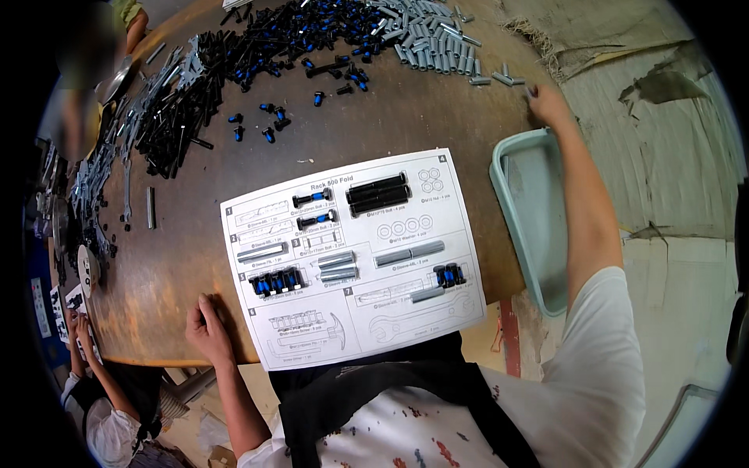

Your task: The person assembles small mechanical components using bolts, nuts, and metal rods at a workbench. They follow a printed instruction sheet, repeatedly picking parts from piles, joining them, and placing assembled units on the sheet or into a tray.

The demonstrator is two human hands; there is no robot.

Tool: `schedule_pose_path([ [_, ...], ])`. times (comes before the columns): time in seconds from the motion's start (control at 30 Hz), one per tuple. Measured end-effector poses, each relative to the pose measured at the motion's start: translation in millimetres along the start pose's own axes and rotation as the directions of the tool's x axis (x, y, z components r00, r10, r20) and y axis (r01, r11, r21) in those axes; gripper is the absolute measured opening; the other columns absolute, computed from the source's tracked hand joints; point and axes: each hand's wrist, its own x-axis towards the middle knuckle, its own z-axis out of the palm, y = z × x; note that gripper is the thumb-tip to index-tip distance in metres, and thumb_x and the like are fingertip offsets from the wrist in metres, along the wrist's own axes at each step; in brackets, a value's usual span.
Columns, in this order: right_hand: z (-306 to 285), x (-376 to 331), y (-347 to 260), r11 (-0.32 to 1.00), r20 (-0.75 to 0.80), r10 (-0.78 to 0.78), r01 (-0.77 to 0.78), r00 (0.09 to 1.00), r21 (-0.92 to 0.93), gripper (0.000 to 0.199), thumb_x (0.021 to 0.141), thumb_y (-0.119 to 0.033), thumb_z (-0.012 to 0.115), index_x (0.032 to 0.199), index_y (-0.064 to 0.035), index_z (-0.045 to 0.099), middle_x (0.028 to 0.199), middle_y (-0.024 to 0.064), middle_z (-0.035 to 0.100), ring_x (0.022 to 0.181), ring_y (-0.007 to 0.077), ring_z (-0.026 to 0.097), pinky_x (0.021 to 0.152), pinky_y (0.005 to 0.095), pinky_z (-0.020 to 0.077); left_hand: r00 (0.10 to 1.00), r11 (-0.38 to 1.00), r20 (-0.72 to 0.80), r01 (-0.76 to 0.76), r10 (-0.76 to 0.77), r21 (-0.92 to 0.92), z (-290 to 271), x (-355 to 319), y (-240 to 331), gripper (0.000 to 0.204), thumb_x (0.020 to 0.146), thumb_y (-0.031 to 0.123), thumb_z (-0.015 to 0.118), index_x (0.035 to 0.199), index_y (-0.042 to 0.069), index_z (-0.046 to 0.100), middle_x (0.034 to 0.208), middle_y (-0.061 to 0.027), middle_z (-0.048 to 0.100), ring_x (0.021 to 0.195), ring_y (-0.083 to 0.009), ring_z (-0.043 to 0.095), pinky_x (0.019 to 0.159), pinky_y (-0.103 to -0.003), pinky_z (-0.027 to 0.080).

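My left hand (207, 331) rests at the table's near edge, left of a printed parts sheet (328, 226), its fingers curled with nothing visible in them. My right hand (550, 105) reaches to the far right, beside a few loose metal sleeves (505, 79). Its fingers are pressed together, and what they hold, if anything, is hidden. On the sheet lie long black bolts (378, 194), two bolts with blue bands (314, 198), a row of short bolts (275, 281), a smaller bolt group (449, 274) and several silver sleeves (409, 253).
Heaps of black and blue-banded bolts (289, 39) and silver sleeves (445, 47) cover the far table (179, 257). Flat wrenches (97, 171) pile up at left. A pale green tray (534, 226) stands at the right edge. Another person's hands (78, 327) work at lower left.
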Motion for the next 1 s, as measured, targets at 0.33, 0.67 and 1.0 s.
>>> schedule_pose_path([
  [0.33, -72.8, -298.9, -190.0, 0.476, -0.177, -0.790, 0.769, 0.588, 0.427, 0.025, 0.077, -0.012, 0.073, 0.102, -0.0092, 0.067, 0.091, 0.0080, 0.066, 0.088, 0.0260, 0.064, 0.078, 0.0377, 0.0510, 1.000, 0.997, 0.005, -0.002, 0.002, -0.071, -3.4, -1.1, 3.5, 0.032, 0.101, 0.026, 0.060, 0.091, -0.003, 0.070, 0.075, 0.0014, 0.061, 0.070, -0.0055, 0.049, 0.064, -0.023, 0.042],
  [0.67, -36.9, -368.7, -194.9, 0.527, -0.217, -0.777, 0.800, 0.591, 0.288, 0.028, 0.072, -0.013, 0.076, 0.098, -0.0078, 0.064, 0.098, 0.0068, 0.061, 0.099, 0.0276, 0.056, 0.090, 0.0430, 0.0438, 0.837, 0.921, 0.400, -0.283, 0.373, -0.266, 29.0, -39.4, 104.4, 0.009, 0.089, 0.006, 0.065, 0.090, -0.002, 0.070, 0.081, -0.0090, 0.066, 0.073, -0.0151, 0.060, 0.065, -0.027, 0.046],
  [1.0, -25.0, -379.2, -183.5, 0.588, -0.054, -0.807, 0.809, 0.588, 0.028, 0.020, 0.075, -0.017, 0.073, 0.092, -0.0088, 0.066, 0.100, 0.0057, 0.058, 0.117, 0.0262, 0.050, 0.110, 0.0572, 0.0310, 0.448, 0.634, 0.664, -0.772, 0.599, -0.051, 114.4, -87.1, 164.8, 0.030, 0.083, 0.018, 0.071, 0.110, 0.007, 0.066, 0.102, -0.0078, 0.063, 0.083, -0.0256, 0.067, 0.066, -0.036, 0.054],
])
